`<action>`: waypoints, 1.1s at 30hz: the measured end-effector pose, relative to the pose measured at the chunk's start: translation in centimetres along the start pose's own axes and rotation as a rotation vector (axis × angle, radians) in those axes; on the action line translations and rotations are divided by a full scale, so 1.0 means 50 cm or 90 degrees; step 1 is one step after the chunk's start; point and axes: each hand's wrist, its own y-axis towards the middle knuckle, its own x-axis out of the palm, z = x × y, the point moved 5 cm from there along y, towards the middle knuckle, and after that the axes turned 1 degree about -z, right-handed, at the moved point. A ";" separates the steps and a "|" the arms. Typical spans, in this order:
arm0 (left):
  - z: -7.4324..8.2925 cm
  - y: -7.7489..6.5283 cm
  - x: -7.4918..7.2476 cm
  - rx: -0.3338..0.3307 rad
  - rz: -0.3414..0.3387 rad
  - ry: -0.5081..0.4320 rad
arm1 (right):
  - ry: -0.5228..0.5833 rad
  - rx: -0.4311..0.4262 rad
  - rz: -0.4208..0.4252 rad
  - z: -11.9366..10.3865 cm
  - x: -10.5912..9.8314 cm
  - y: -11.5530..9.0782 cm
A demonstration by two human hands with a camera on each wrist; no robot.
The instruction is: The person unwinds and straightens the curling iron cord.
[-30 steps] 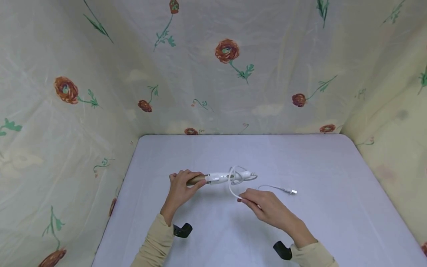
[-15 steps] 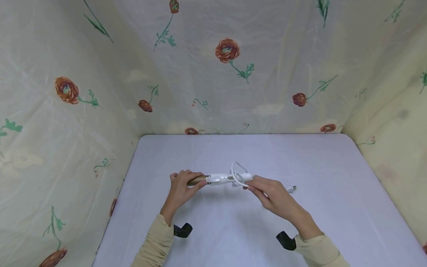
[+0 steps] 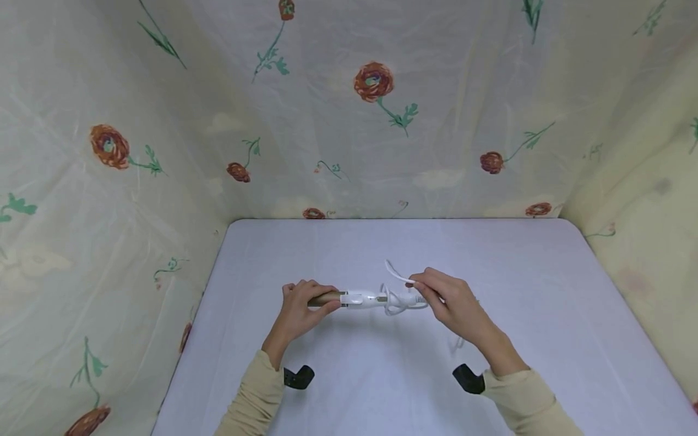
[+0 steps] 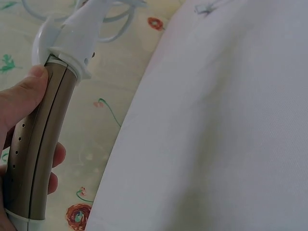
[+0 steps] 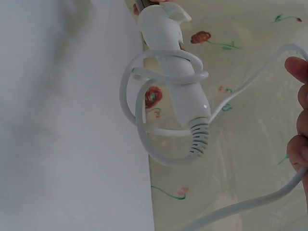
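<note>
A curling iron (image 3: 357, 299) with a white handle and a brown barrel (image 4: 45, 130) is held level above the table. My left hand (image 3: 299, 310) grips the barrel, thumb along one side and fingertips showing on the other. White cord (image 5: 166, 130) loops around the handle, leaving it through a ribbed sleeve (image 5: 199, 137) at the end. My right hand (image 3: 451, 306) pinches a length of this cord just beyond and above the handle's end. In the left wrist view the plug (image 4: 204, 8) shows small near the top.
A white-covered table (image 3: 523, 260) lies beneath both hands. Flower-printed cloth (image 3: 436, 121) hangs behind it and along both sides. Black devices (image 3: 469, 379) sit at both wrists, by the beige sleeves (image 3: 251, 393).
My right hand has moved up and right with the cord, lifting a loop past the handle's end. The plug has left its spot on the right. The left hand keeps its grip, nearly still.
</note>
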 end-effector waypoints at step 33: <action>-0.011 -0.012 0.008 0.015 -0.051 -0.057 | -0.077 0.253 -0.167 0.194 0.115 -0.039</action>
